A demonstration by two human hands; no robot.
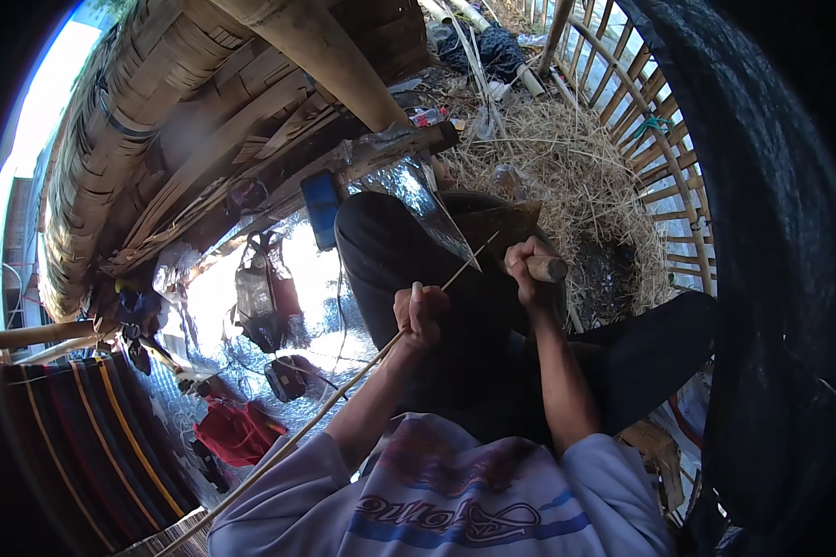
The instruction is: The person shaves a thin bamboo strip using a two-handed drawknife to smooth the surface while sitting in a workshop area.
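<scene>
Left hand (421, 314) closed around a thin bamboo strip (344, 395) running across the lap, right hand (528, 269) gripping a wooden-handled knife (506, 232) against the strip, dry straw (567, 176) beyond the knees

1 head-worn fisheye view looks steeply down, close over the person's lap, forearms entering from below, edges bending toward the rim.

Pale lavender-white shirt (455, 492) fills the near edge, with a curly dark-red and blue print outlined across its front. Sleeves are pushed up above the elbows, left sleeve (279, 483) and right sleeve (613, 483) both bunched. Farther off, dark trousers (409, 260) cover the legs
</scene>
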